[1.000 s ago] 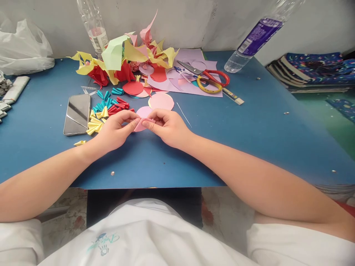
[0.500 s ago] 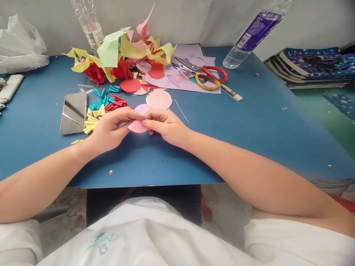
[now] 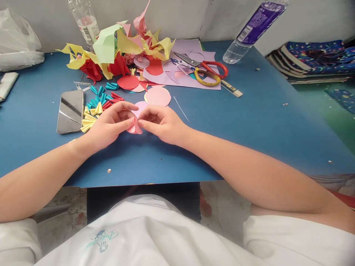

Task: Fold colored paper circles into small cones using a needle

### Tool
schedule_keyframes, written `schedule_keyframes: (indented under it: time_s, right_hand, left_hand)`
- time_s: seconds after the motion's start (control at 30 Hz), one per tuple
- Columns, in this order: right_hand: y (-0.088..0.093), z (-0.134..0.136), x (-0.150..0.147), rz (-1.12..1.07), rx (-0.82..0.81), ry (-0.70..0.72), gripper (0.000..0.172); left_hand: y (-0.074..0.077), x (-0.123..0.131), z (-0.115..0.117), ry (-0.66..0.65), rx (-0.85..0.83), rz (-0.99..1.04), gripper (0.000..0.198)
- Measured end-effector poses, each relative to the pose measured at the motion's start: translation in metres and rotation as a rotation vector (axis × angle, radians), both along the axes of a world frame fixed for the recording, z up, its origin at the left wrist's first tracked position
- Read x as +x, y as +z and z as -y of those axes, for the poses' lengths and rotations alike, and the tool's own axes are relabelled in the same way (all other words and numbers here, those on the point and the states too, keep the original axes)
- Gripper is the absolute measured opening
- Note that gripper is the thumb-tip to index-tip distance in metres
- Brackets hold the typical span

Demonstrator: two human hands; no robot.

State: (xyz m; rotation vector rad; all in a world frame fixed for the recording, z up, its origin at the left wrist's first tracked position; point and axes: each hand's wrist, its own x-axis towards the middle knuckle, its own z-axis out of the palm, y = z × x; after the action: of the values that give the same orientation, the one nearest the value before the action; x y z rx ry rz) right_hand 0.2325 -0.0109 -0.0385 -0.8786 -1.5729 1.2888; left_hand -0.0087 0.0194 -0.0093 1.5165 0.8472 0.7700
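Observation:
Between my hands a pink paper circle [image 3: 134, 128] is being curled, its two sides drawn together. My left hand [image 3: 112, 120] pinches it from the left with thumb and fingers. On its right edge the fingertips of my right hand [image 3: 161, 123] are closed, partly hiding the paper. A lilac paper circle [image 3: 141, 106] lies on the table just behind my fingers. Farther back is a flat pink circle [image 3: 158, 96] over a yellow one. Small folded paper cones in yellow [image 3: 88, 121], teal [image 3: 97, 99] and red [image 3: 115, 97] lie beyond my left hand.
A phone [image 3: 70, 112] lies left of the cones. Toward the wall are crumpled paper scraps [image 3: 107, 46], lilac sheets [image 3: 180, 79], scissors [image 3: 206, 72] and a cutter [image 3: 231, 88]. A thin white stick [image 3: 181, 109] lies right of the circles. A purple-labelled bottle [image 3: 246, 37] stands at back right.
The pink circle was nearly flat between my hands; now its sides are curled inward. My left fingers have lifted and spread a little, and my right fingertips have shifted slightly left.

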Motion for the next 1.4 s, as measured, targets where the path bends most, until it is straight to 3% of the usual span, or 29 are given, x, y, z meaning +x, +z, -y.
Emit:
schedule_keyframes:
  time_s: [0.1, 0.33, 0.47, 0.6, 0.67, 0.73, 0.8, 0.9, 1.0, 1.3, 1.4]
  right_hand:
    - [0.000, 0.000, -0.001, -0.013, -0.002, 0.030, 0.059]
    - [-0.004, -0.001, 0.000, -0.022, 0.060, 0.062, 0.056]
    - [-0.010, -0.005, 0.006, 0.152, 0.189, 0.158, 0.049]
    - [-0.015, -0.001, 0.006, 0.367, 0.512, 0.343, 0.040]
    - [-0.013, 0.005, 0.001, 0.533, 0.602, 0.311, 0.030]
    - [-0.008, 0.011, -0.006, 0.675, 0.593, 0.276, 0.025]
    - [-0.002, 0.014, -0.012, 0.715, 0.489, 0.213, 0.033]
    - [0.001, 0.014, -0.017, 0.644, 0.356, 0.116, 0.038]
    - [-0.003, 0.010, -0.016, 0.530, 0.324, 0.060, 0.040]
    - [-0.010, 0.008, -0.014, 0.407, 0.396, 0.191, 0.010]
    - [-0.012, 0.008, -0.013, 0.344, 0.469, 0.204, 0.016]
  left_hand:
    - [0.003, 0.002, -0.001, 0.035, -0.058, -0.031, 0.055]
    - [0.007, 0.005, 0.001, 0.076, -0.014, -0.111, 0.063]
    - [0.011, 0.006, 0.008, 0.082, -0.034, -0.170, 0.057]
    - [0.009, 0.005, 0.008, 0.142, 0.009, -0.199, 0.043]
    - [0.007, 0.005, 0.006, 0.168, -0.002, -0.200, 0.042]
    - [0.007, 0.006, 0.005, 0.190, -0.009, -0.178, 0.041]
    - [0.007, 0.008, 0.006, 0.215, -0.014, -0.141, 0.041]
    - [0.008, 0.011, 0.010, 0.253, -0.036, -0.113, 0.036]
    - [0.008, 0.014, 0.013, 0.297, -0.044, -0.113, 0.035]
    - [0.002, 0.010, 0.015, 0.267, 0.035, -0.095, 0.035]
    - [0.000, 0.008, 0.014, 0.235, 0.034, -0.064, 0.034]
